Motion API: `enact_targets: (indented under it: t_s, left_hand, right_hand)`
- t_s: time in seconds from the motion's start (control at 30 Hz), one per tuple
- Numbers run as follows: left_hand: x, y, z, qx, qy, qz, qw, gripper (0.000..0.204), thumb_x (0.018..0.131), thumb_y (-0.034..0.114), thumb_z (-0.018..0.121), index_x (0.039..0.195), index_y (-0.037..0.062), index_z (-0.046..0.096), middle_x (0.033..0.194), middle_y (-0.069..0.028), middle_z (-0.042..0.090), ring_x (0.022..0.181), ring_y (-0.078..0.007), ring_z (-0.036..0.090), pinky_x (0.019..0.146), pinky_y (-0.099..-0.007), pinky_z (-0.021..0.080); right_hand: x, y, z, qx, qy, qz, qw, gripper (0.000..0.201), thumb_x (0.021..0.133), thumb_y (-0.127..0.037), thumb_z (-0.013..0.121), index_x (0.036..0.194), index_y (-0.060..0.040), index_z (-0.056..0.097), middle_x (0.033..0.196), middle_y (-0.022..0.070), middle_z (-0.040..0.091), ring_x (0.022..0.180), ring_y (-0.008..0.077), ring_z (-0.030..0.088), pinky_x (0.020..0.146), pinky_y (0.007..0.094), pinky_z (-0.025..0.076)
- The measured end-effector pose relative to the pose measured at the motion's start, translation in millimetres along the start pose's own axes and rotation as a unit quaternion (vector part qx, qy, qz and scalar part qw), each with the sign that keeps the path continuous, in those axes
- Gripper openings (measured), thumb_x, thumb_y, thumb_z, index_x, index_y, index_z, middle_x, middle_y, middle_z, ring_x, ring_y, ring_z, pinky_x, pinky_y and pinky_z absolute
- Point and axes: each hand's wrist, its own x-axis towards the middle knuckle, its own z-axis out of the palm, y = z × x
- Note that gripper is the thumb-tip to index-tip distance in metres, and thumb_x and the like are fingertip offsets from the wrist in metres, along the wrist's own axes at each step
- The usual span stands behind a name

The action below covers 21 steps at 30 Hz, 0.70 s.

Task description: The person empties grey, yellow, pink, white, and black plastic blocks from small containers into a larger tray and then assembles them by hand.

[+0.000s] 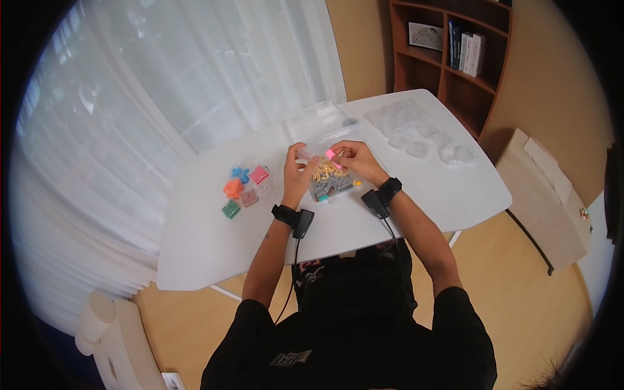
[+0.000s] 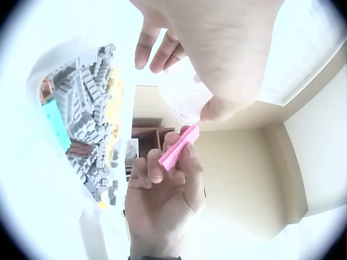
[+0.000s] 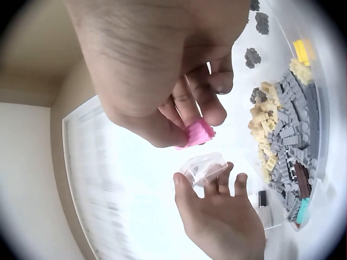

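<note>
My right hand (image 1: 359, 159) pinches a stick of stacked pink toy bricks (image 2: 179, 148) between thumb and fingers. Facing it, my left hand (image 1: 296, 175) holds a small clear plastic box (image 3: 203, 168) by its sides, the fingers curled about it. A narrow gap separates the pink bricks from the box in the right wrist view. Below both hands is a large clear container (image 1: 339, 197) with grey bricks (image 3: 290, 132) and tan bricks (image 3: 264, 116). Among the grey ones lie a teal brick (image 2: 56, 125) and dark brown bricks (image 3: 302, 179).
Left on the white table (image 1: 214, 260) are orange pieces (image 1: 233, 189), blue pieces (image 1: 240, 175) and small boxes of pink (image 1: 259, 175), red (image 1: 249, 197) and green bricks (image 1: 231, 208). Several clear boxes (image 1: 416, 149) stand at the back right. A bookshelf (image 1: 448, 58) rises beyond.
</note>
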Motion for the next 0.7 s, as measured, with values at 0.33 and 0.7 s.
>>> enact_targets:
  t_s: [0.33, 0.7]
  left_hand:
    - [2, -18, -13, 0.049, 0.119, -0.058, 0.990, 0.030, 0.086, 0.024, 0.067, 0.076, 0.0021, 0.049, 0.073, -0.0058, 0.048, 0.062, -0.0129, 0.047, 0.055, -0.0276, 0.038]
    - [-1, -37, -28, 0.406, 0.107, 0.063, 0.905, 0.029, 0.073, 0.019, 0.072, 0.094, 0.0067, 0.055, 0.090, -0.0126, 0.056, 0.079, -0.0311, 0.056, 0.072, -0.0404, 0.044]
  right_hand:
    - [2, 5, -2, 0.051, 0.007, -0.047, 0.998, 0.029, 0.085, 0.002, 0.057, 0.114, 0.0000, 0.058, 0.078, 0.0008, 0.060, 0.056, 0.0063, 0.056, 0.051, 0.0202, 0.044]
    - [3, 10, -3, 0.043, 0.037, -0.041, 0.998, 0.013, 0.086, -0.005, 0.061, 0.098, -0.0023, 0.056, 0.073, 0.0009, 0.062, 0.055, 0.0083, 0.059, 0.048, 0.0205, 0.039]
